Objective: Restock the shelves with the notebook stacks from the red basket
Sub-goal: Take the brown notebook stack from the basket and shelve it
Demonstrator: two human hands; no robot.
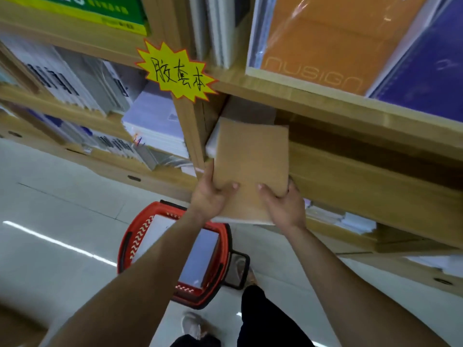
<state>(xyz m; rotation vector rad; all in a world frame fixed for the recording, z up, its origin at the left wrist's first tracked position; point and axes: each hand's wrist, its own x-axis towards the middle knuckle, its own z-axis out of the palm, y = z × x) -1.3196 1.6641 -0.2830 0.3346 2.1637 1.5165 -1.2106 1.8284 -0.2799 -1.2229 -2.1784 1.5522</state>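
Note:
A stack of brown kraft-cover notebooks (251,159) is held at the mouth of a wooden shelf compartment (338,136), its far end inside the opening. My left hand (209,199) grips the stack's near left edge, thumb on top. My right hand (284,202) grips the near right corner, thumb on the cover. On the floor below stands the red basket (130,241), with pale purple and white notebook stacks (200,256) inside, partly hidden by my left forearm.
A yellow starburst sign (176,72) hangs on the shelf upright. The shelf above holds orange (325,36) and purple (431,71) notebooks. White and lilac stacks (155,126) fill the shelves to the left. My feet and legs are on the grey floor.

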